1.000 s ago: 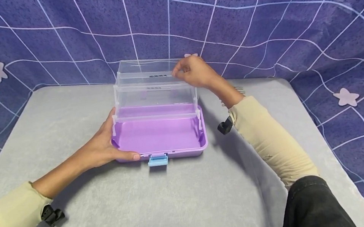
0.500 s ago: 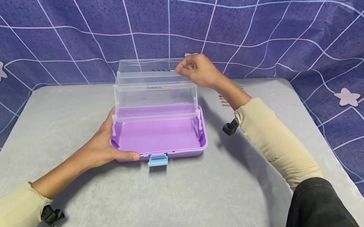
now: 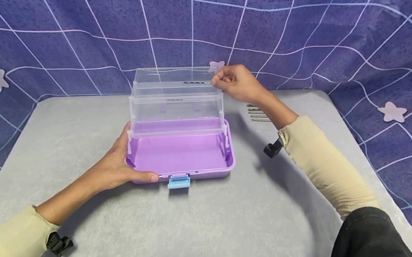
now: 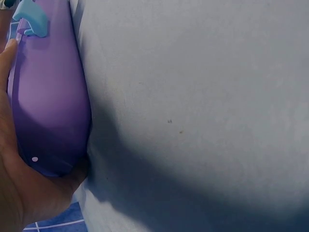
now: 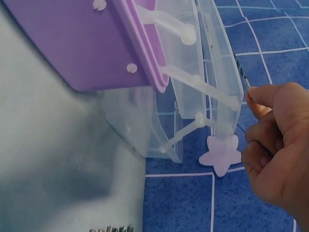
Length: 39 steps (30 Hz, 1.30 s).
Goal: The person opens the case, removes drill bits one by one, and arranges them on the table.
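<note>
A purple toolbox [image 3: 178, 154] stands unfolded on the table, its clear trays [image 3: 172, 113] raised in steps at the back. My left hand [image 3: 118, 164] grips its left end, thumb along the front rim; the left wrist view shows the fingers bent round that end [image 4: 53, 106]. Between thumb and index finger, my right hand [image 3: 237, 82] pinches a twist drill bit [image 3: 194, 82] by its plain shank, at the right end of the top tray. From the side, the dark spiral flutes [image 5: 239, 65] show at the tray's edge. Another drill bit [image 3: 175, 100] lies in the tray below.
Several more drill bits [image 3: 259, 115] lie in a row on the grey table [image 3: 203, 228], right of the toolbox and partly behind my right forearm. A light blue latch [image 3: 178, 181] hangs at the box's front. A blue gridded cloth [image 3: 275, 28] rises behind.
My right hand has moved right along the top tray with the drill bit. More of the bits on the table show now. The left hand and toolbox have stayed in place.
</note>
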Tool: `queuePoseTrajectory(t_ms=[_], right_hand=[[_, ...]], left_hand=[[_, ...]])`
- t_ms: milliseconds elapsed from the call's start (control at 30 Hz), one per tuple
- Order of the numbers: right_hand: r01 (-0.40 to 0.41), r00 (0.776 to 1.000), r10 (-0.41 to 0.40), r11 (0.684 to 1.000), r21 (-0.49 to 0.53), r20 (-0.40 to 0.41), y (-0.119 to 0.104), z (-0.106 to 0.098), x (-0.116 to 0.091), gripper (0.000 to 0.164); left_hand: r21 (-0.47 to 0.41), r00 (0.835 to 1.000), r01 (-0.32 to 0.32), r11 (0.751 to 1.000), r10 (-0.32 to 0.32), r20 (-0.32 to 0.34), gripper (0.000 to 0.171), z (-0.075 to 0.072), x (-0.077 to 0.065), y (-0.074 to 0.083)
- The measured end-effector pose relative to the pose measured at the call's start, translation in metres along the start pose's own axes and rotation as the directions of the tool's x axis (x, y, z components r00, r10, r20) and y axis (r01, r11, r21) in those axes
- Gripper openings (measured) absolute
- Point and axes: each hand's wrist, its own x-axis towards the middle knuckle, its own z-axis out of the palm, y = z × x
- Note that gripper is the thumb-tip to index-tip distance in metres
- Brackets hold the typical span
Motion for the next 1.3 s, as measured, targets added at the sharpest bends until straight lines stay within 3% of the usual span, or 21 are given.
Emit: queuePoseTrajectory(t_ms=[567, 933, 1300], right_hand=[[-0.030, 0.999, 0.032, 0.999, 0.041, -0.028, 0.019, -0.020, -0.017, 0.022], [-0.074, 0.996, 0.074, 0.997, 0.001, -0.057, 0.032, -0.033, -0.036, 0.026], [-0.094, 0.992, 0.095, 0.995, 0.016, -0.080, 0.045, -0.047, -0.054, 0.028]], left_hand=[[0.031, 1.000, -0.005, 1.000, 0.005, -0.015, 0.161, -0.001, 0.001, 0.000], [0.056, 1.000, 0.002, 0.998, -0.001, -0.019, 0.163, -0.001, 0.002, -0.001], [0.008, 1.000, -0.025, 1.000, 0.025, -0.002, 0.157, 0.000, 0.000, -0.001]])
